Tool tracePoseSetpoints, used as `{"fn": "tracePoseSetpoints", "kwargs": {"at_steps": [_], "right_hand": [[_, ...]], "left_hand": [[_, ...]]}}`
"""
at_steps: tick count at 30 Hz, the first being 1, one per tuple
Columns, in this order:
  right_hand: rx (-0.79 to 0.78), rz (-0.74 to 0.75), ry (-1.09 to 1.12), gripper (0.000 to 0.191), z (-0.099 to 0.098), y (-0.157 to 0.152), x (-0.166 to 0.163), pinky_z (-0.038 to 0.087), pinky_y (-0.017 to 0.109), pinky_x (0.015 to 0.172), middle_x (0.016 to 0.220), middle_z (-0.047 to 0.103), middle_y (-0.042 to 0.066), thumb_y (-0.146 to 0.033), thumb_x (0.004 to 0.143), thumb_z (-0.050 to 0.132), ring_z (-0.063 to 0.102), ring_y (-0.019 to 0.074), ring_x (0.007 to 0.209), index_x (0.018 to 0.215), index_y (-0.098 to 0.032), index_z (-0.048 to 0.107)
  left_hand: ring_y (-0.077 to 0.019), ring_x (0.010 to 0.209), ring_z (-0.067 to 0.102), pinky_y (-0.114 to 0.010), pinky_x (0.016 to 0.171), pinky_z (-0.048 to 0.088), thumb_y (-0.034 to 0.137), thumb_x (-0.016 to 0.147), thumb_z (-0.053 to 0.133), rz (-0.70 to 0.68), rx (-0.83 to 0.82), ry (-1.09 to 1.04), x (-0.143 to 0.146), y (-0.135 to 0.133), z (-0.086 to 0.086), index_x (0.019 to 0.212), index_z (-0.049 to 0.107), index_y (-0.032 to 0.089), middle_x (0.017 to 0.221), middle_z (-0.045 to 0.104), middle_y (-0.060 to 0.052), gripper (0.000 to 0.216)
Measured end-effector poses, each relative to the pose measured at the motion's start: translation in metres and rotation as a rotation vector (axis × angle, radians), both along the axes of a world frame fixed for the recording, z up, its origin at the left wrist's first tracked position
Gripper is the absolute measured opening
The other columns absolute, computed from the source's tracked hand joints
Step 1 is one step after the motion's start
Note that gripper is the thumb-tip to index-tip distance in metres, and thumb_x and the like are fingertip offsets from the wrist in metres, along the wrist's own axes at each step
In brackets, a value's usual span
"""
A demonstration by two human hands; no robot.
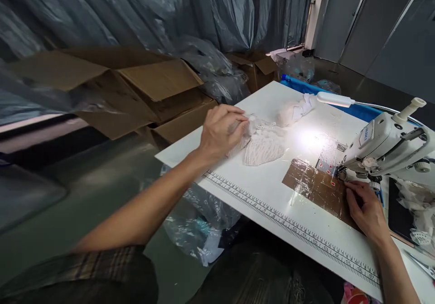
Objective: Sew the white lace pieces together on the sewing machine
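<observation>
My left hand point(223, 129) is over the left part of the white sewing table point(265, 195), fingers bent and closed on the edge of a white lace piece point(265, 150). The lace lies bunched on the table to the right of that hand. My right hand point(369, 209) rests beside the needle area of the white sewing machine point(380, 145), fingers bent together close to the presser foot point(340, 172). Whatever its fingertips may hold is hidden. Under them lies a brown plate point(312, 186) covered with clear tape.
A second bunched white piece point(295, 111) lies farther back under the lamp point(335, 99). Printed ruler marks point(292, 227) run along the front edge. Scissors point(421, 265) and lace scraps point(419, 204) are at right. Open cardboard boxes point(163, 79) and plastic bags point(200, 218) stand around the table.
</observation>
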State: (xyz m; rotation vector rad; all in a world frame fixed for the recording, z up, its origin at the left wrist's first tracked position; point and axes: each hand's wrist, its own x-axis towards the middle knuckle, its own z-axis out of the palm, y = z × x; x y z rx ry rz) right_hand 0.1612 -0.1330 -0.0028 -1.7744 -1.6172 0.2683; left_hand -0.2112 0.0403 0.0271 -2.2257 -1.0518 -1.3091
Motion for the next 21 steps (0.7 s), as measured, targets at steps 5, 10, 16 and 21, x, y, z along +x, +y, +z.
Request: {"fn": "tracePoseSetpoints", "kwargs": {"at_steps": [5,10,16,21], "right_hand": [[-0.499,0.131,0.633,0.070,0.018,-0.005,-0.029,0.055,0.036,0.059,0.085,0.069,0.011,-0.079,0.075,0.055,0.061,0.0177,0.061,0.105,-0.017,0.069],[-0.697,0.248,0.922,0.067,0.019,-0.002,-0.033,0.056,0.033,0.073,0.088,0.069,0.008,-0.080,0.070,0.061,0.064,0.0179,0.078,0.091,-0.017,0.068],[-0.656,0.291,0.848,0.054,0.015,-0.001,-0.030,0.046,0.023,0.061,0.079,0.066,0.001,-0.062,0.064,0.079,0.055,0.0104,0.066,0.098,-0.020,0.068],[-0.708,0.325,0.717,0.051,0.022,-0.003,-0.018,0.043,0.023,0.053,0.072,0.062,0.000,-0.063,0.069,0.073,0.050,0.0093,0.059,0.096,-0.021,0.067]], "left_hand": [[-0.0097,0.051,0.049,-0.024,0.046,0.040,0.014,0.097,0.049,-0.334,0.262,0.298,0.069,-0.034,0.002,0.092,0.063,0.022,0.061,0.059,0.005,0.017],[-0.0087,0.059,0.057,-0.021,0.052,0.047,0.020,0.097,0.054,-0.882,0.166,0.413,0.143,-0.077,-0.011,0.102,0.064,0.015,0.070,0.063,0.002,0.012],[-0.0120,0.065,0.059,-0.023,0.055,0.046,0.027,0.103,0.038,-0.726,-0.210,0.481,0.173,-0.025,-0.013,0.098,0.065,0.010,0.084,0.069,-0.007,0.032],[-0.0207,0.094,0.063,-0.029,0.072,0.045,0.028,0.100,0.044,-0.493,-0.316,0.739,0.187,0.012,-0.008,0.137,0.048,0.009,0.121,0.064,-0.017,0.042]]}}
